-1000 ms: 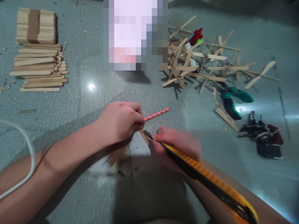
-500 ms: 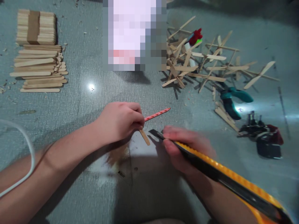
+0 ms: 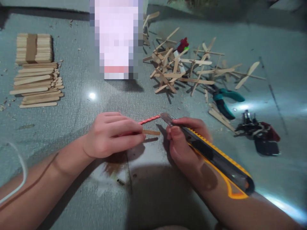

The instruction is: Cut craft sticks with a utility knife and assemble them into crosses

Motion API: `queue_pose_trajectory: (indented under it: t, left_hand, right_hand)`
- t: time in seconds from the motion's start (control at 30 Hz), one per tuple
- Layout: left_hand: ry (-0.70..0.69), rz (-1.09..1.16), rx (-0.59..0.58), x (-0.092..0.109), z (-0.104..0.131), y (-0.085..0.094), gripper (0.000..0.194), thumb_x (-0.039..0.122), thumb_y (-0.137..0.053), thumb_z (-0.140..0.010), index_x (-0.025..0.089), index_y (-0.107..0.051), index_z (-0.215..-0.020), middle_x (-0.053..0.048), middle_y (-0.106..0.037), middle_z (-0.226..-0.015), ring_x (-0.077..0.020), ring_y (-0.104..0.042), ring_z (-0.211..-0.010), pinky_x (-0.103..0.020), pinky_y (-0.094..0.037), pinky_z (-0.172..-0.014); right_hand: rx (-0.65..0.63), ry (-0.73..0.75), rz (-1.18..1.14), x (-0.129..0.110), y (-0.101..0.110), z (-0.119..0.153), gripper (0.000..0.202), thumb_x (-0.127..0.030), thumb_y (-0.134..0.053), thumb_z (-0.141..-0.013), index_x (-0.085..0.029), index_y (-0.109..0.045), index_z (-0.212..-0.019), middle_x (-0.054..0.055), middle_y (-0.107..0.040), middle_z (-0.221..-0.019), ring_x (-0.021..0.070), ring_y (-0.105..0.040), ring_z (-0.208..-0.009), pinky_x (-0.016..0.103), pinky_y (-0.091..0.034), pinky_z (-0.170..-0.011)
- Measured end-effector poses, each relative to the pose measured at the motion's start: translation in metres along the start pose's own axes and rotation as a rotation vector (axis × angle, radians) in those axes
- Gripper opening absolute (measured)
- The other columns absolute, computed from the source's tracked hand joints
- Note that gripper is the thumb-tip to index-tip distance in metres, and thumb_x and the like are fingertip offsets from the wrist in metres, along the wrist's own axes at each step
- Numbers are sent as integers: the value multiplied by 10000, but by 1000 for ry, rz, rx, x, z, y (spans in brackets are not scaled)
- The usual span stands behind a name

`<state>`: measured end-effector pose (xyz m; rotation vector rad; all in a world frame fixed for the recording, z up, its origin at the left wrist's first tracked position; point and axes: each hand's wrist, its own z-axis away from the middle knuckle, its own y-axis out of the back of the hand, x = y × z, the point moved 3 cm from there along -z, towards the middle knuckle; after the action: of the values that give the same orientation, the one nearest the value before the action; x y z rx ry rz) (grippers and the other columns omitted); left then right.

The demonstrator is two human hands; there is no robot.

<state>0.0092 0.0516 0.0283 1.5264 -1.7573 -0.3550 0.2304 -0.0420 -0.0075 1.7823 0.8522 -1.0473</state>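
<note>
The left hand (image 3: 112, 134) pinches a small craft stick (image 3: 151, 132) low over the worktop (image 3: 72, 121), its fingers pressed together. The right hand (image 3: 184, 143) grips a yellow box cutter (image 3: 211, 153) just beside it. The stick looks light, thin and easy to snap, so holding near its end seems best. A red pencil (image 3: 150, 119) lies close behind. Pliers (image 3: 224, 100) and glued stick crosses (image 3: 187, 67) sit farther off.

My left grip (image 3: 112, 134) and right grip (image 3: 185, 142) are bare, no gloves or rings. Both my forearms are uncovered right down to the picture's lower edge, with no sleeves showing.
</note>
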Motion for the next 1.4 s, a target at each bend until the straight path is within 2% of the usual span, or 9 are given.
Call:
queue_pose_trajectory:
  t: [0.17, 0.33, 0.57, 0.73, 0.97, 1.17, 1.4]
  left_hand:
    - [109, 65, 76, -1, 1, 1, 76, 182, -691, -1016, 204, -749, -972, -29, -805, -935, -125, -767, -784, -225, -602, -706]
    - [132, 46, 79, 2, 0, 4, 43, 155, -743, -976, 194, -749, -959, -36, -809, -947, -128, -773, -777, -232, -620, -708]
    - [175, 24, 35, 2, -5, 3, 88, 209, -693, -1024, 238, -747, -960, 8, -799, -895, -100, -746, -716, -218, -580, -665]
    - [77, -72, 51, -2, -1, -5, 34, 189, -743, -988, 206, -761, -1012, 5, -772, -954, -92, -725, -779, -224, -566, -689]
    - [52, -163, -16, -6, 2, -13, 142, 196, -693, -1019, 253, -745, -1139, -18, -774, -998, -159, -730, -946, -324, -559, -815]
    - [29, -207, -49, -4, 2, -14, 85, 199, -752, -978, 248, -727, -1042, -19, -794, -980, -184, -738, -940, -369, -530, -799]
    - [85, -199, 9, -2, 5, -16, 66, 179, -751, -956, 222, -711, -985, -28, -775, -950, -183, -712, -886, -365, -525, -774]
  right_hand:
    - [38, -26, 17, -2, -1, -3, 143, -337, -787, -934, -281, -719, -1047, -4, -729, -911, 154, -690, -731, 318, -590, -721]
    - [-7, -30, 28, -9, -2, -7, 157, -233, -771, -914, -303, -707, -1040, 9, -750, -988, 182, -726, -822, 363, -624, -791]
    - [32, 69, 26, -8, -5, -9, 165, -199, -762, -895, -302, -700, -1007, -17, -748, -927, 161, -724, -785, 319, -616, -748]
    - [46, 154, 78, -13, -6, -8, 179, -180, -757, -908, -314, -692, -1007, -34, -764, -892, 149, -733, -746, 294, -618, -707]
    - [29, 166, 87, -15, -8, -6, 173, -206, -772, -920, -334, -703, -1015, -41, -783, -874, 153, -749, -700, 293, -634, -667]
    - [31, 171, 106, -16, -9, -3, 125, -268, -790, -933, -345, -733, -1013, -26, -796, -872, 171, -749, -671, 310, -631, -618]
    - [38, 219, 77, -14, -12, 0, 142, -295, -802, -936, -365, -737, -1041, -38, -801, -836, 175, -753, -638, 310, -642, -601]
